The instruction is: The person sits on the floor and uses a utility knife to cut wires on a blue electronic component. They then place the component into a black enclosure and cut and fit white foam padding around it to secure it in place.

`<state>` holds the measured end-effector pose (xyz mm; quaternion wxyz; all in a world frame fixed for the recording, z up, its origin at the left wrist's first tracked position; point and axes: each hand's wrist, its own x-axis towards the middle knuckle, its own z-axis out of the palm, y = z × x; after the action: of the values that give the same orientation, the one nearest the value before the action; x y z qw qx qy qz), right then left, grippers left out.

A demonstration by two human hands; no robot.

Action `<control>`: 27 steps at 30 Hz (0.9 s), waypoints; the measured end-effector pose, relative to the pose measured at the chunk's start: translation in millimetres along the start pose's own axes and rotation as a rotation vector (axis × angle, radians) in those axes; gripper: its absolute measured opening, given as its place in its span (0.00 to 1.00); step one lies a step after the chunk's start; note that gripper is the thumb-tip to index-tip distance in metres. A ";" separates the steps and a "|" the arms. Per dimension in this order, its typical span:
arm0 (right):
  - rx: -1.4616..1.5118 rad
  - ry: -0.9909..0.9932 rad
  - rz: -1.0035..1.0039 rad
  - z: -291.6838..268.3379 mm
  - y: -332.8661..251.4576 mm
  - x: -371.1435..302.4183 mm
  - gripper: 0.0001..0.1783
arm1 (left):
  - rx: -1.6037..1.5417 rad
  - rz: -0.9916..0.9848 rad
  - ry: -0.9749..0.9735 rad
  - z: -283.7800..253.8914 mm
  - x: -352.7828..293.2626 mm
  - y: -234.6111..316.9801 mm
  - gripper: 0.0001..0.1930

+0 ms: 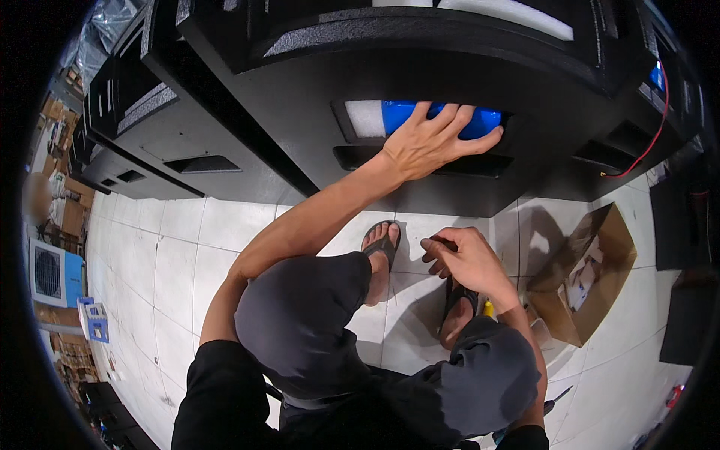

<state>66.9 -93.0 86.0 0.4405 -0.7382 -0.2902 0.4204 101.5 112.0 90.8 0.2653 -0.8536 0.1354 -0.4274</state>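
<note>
My left hand reaches up into a rectangular opening of a black speaker-like cabinet. Its fingers are spread and bent over a glossy blue-wrapped block, gripping or pressing it. White foam sits beside the block, on its left. Much of the block is hidden by my hand and the cabinet wall. Lower down, my right hand hovers above the floor near my foot, fingers loosely curled with gaps between them. Nothing shows in it.
More black cabinets stand at the left. A red wire hangs from the cabinet at the right. An open cardboard box rests on the tiled floor. A blue-and-white cooler stands far left.
</note>
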 end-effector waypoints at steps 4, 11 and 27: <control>0.044 0.033 -0.010 0.8 0.6 -2.7 0.18 | -0.011 0.022 0.011 -3.6 -0.1 -2.8 0.37; 0.114 0.112 -0.026 3.7 0.5 -6.6 0.19 | -0.227 0.012 0.058 -11.8 -3.2 -11.2 0.34; 0.188 0.424 -0.047 -17.4 11.9 -49.2 0.19 | -0.525 -0.117 0.172 -60.4 -6.5 7.9 0.26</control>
<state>59.4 -144.8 97.8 0.5682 -0.7588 -0.1675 0.2708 49.1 88.1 111.9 -0.0025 -0.8600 0.2141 -0.4633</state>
